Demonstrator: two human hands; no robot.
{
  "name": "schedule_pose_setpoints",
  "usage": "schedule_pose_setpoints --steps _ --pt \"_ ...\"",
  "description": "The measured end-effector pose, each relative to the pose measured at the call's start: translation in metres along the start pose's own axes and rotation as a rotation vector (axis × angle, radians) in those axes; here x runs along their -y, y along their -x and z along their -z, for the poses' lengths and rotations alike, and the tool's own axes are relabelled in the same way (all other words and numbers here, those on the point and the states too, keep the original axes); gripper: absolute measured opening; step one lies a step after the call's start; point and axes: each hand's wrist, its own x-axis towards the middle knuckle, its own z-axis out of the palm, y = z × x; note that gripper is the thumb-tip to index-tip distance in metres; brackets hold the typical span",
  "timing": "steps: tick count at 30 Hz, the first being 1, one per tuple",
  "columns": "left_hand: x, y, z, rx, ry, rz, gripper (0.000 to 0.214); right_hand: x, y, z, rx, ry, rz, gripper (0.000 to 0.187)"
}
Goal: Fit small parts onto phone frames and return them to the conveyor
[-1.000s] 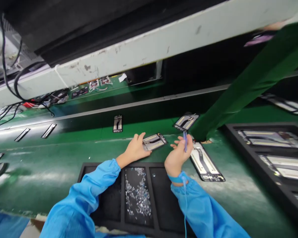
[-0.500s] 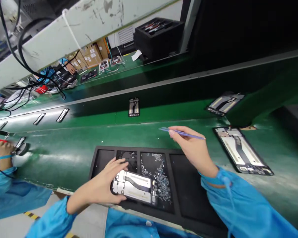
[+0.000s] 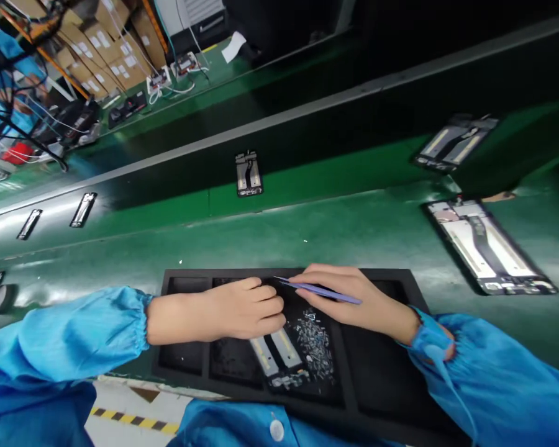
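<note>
My left hand [image 3: 246, 308] is closed, fingers curled, over the upper end of an opened phone assembly [image 3: 279, 358]. What its fingertips pinch, if anything, is hidden. The assembly rests at a slant on a black divided tray [image 3: 345, 372], its silver plates and dark ribbon cable showing. My right hand [image 3: 349, 297] grips purple tweezers [image 3: 328, 292], whose tips point left, close to my left fingers. Beside the assembly, a compartment holds a heap of tiny parts [image 3: 317, 347].
A larger opened phone assembly [image 3: 489, 245] lies to the right on the green bench [image 3: 135, 248]. On the strip behind are another assembly [image 3: 249, 174], one at far right [image 3: 456, 143] and two at left [image 3: 82, 210]. Cardboard boxes [image 3: 112, 49] stand at the back.
The phone assembly has turned, its lower end now toward me. My left hand has shifted from its side to its upper end. My right hand has brought the tweezers down to my left fingers.
</note>
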Motion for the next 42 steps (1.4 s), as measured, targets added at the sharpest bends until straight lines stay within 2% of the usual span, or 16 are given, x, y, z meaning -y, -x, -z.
schedule_pose_setpoints --steps 4,10,15,18,20,23,25,29,33,35,38,42 --pt "0.006 0.005 0.002 -0.020 0.058 -0.036 0.017 -0.008 0.005 -0.002 0.026 -0.005 0.019 0.013" --pt "-0.022 -0.003 -0.008 -0.074 0.111 -0.084 0.017 -0.009 0.000 0.003 0.103 -0.009 0.084 0.016" --pt "-0.027 -0.008 -0.014 -0.049 0.049 0.024 0.018 -0.010 -0.002 0.004 0.160 0.042 0.109 0.020" --pt "-0.039 -0.001 -0.008 -0.011 0.048 0.110 0.028 -0.012 -0.002 0.003 0.163 0.063 0.131 0.021" --pt "-0.050 0.006 -0.002 0.064 0.129 0.129 0.043 -0.014 -0.001 0.002 0.152 0.095 0.170 0.020" --pt "-0.061 0.015 0.001 0.219 0.320 0.083 0.066 -0.017 0.001 0.000 0.142 0.145 0.238 0.023" --pt "-0.065 0.019 -0.006 0.258 0.362 0.059 0.072 -0.019 0.003 -0.002 0.140 0.149 0.251 0.026" --pt "-0.068 0.021 -0.028 0.089 0.308 0.064 0.063 -0.016 0.004 -0.001 0.118 0.120 0.230 0.026" --pt "-0.071 0.017 -0.036 0.023 0.284 0.082 0.060 0.004 -0.012 0.002 -0.078 0.133 0.018 0.014" --pt "-0.070 0.015 -0.035 0.012 0.291 0.071 0.058 0.015 -0.026 -0.003 -0.124 0.151 -0.043 0.015" --pt "-0.066 0.014 -0.033 -0.012 0.330 0.055 0.049 0.023 -0.041 -0.021 -0.058 0.153 0.023 0.017" --pt "-0.063 0.016 -0.031 -0.016 0.380 0.067 0.049 0.014 -0.045 -0.045 0.020 0.152 0.089 0.017"
